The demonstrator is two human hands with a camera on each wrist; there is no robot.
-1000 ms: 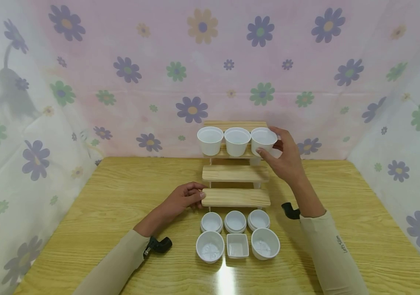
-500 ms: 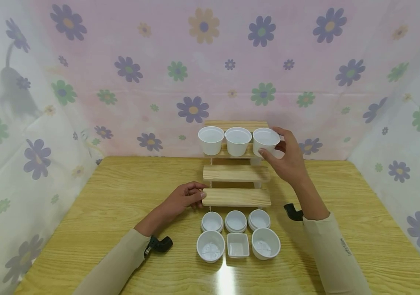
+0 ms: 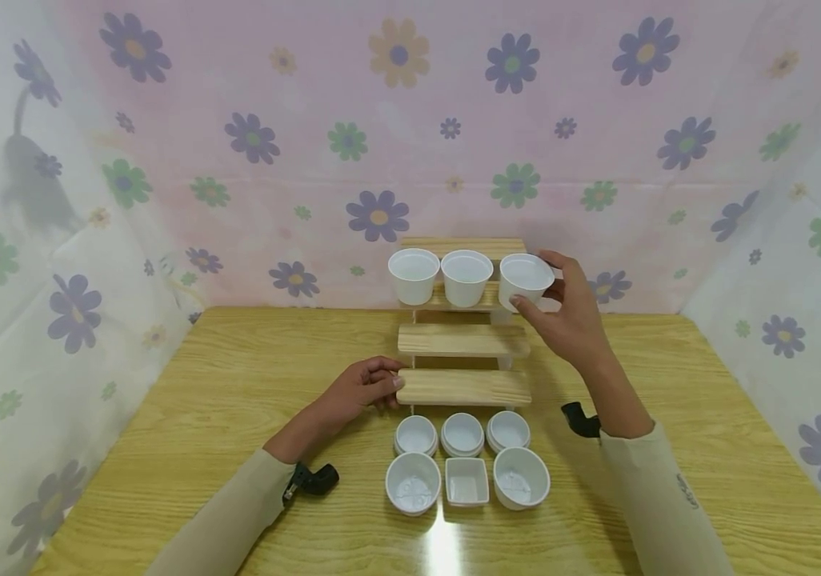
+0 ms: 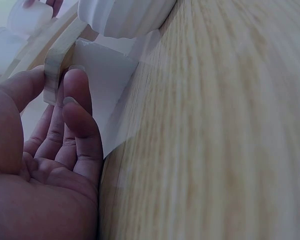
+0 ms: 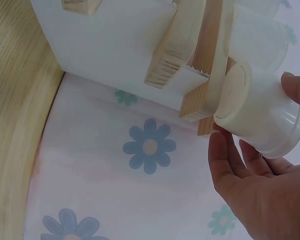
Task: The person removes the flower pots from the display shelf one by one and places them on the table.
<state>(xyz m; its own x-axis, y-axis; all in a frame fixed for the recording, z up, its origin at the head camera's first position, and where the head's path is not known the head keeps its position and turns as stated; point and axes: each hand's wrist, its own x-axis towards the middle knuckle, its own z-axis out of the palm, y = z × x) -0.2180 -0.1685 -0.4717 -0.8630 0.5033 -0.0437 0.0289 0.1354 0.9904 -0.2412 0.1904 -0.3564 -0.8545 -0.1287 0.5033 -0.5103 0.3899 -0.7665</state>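
Observation:
A tiered wooden stand [image 3: 464, 387] has pale boards on translucent white supports. My left hand [image 3: 356, 394] holds the left end of its lowest board, thumb on one face and fingertips beneath, as the left wrist view shows. Toward the top, my right hand [image 3: 570, 324] grips a white plastic cup [image 3: 524, 280] by its right side. This cup is upright, with a narrow gap to the middle white cup [image 3: 466, 280]. Farther left is another white cup [image 3: 414, 278]. In the right wrist view, the gripped cup [image 5: 262, 110] has its base at the edge of an upper board.
In front of the stand sit several small white round bowls [image 3: 462, 434]. Closer in are two larger round bowls [image 3: 413, 482] and a square white dish [image 3: 466, 481] between them. A flowered cloth [image 3: 274, 216] backs the wooden table [image 3: 259, 336].
My right hand has shifted the right cup a little to the right, widening the gap to the middle cup. My left hand stays on the lowest board.

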